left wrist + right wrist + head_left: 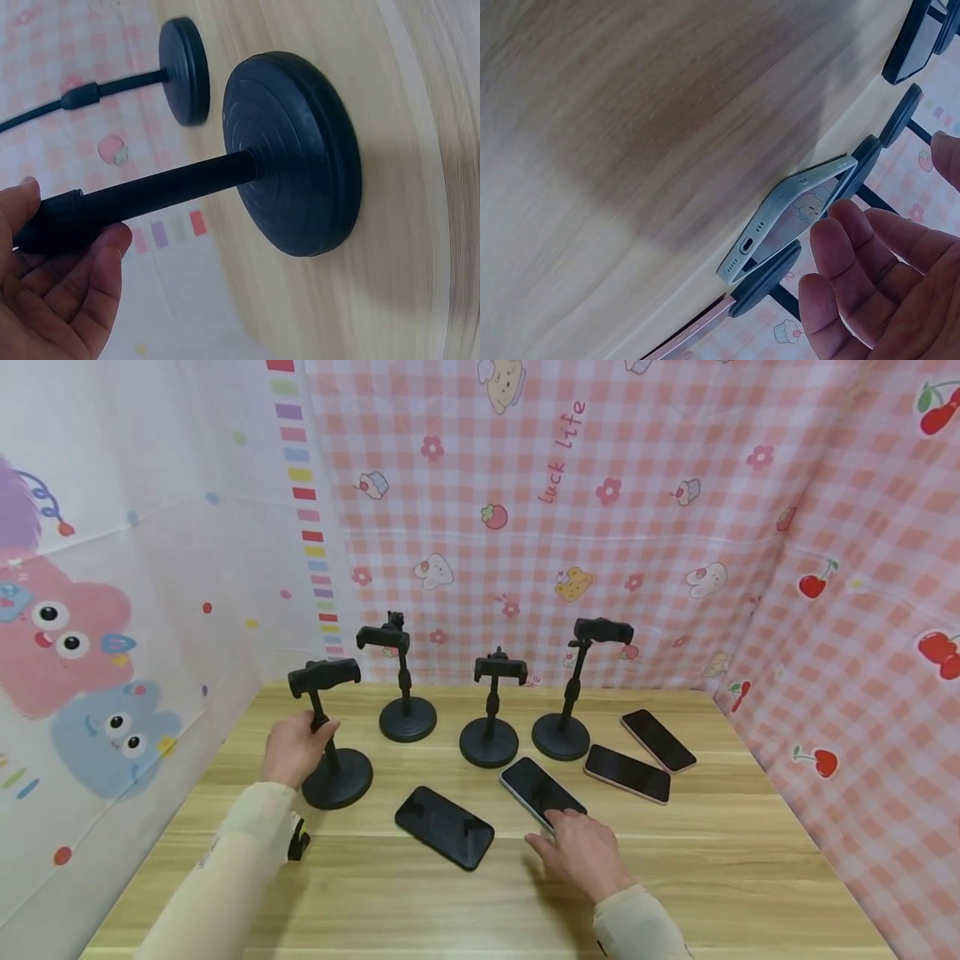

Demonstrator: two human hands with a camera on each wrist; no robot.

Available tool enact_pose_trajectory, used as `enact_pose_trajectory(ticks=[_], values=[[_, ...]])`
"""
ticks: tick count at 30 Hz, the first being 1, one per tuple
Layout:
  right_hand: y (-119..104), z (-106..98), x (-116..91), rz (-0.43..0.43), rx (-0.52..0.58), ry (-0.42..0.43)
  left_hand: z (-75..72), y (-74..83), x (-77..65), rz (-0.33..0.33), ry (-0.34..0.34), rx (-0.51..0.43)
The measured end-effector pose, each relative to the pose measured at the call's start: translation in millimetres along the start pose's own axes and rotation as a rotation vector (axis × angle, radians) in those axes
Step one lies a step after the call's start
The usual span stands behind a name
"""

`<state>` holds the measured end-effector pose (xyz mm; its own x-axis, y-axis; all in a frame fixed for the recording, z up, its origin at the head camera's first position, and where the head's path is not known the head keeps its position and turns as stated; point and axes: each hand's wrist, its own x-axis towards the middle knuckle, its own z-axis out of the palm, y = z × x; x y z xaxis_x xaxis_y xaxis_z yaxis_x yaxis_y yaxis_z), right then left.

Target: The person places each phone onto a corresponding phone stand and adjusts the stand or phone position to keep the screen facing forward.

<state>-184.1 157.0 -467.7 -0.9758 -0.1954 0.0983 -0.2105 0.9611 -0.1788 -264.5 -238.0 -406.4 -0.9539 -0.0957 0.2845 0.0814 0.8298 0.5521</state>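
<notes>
My left hand (292, 750) grips the pole of a black phone stand (339, 781) at the left of the table. In the left wrist view its fingers and thumb wrap the thicker collar of the pole, and the round base (292, 157) stands on the wood. My right hand (585, 853) is over the near end of a phone (540, 789) with a pale edge, lying screen up. Its fingers are loosely bent with nothing between them. The right wrist view has the fingertips near the phone's side (769, 214), where a charging port shows.
Three more black phone stands (407, 720) (489, 743) (561, 737) are toward the back. A black phone (444, 827) lies at front centre. Two pink-edged phones (628, 773) (658, 741) lie on the right. Patterned cloth (630, 460) hangs behind the wooden table (420, 910).
</notes>
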Motion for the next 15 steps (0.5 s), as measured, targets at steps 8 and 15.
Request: enact_pose_trajectory(ticks=[8,15], values=[[-3,2,0,-0.027,-0.016,0.02,11.0,16.3,-8.5,0.024,-0.003,-0.02],[-12,2,2,-0.051,-0.005,0.014,21.6,25.3,-15.2,0.066,0.005,-0.002]])
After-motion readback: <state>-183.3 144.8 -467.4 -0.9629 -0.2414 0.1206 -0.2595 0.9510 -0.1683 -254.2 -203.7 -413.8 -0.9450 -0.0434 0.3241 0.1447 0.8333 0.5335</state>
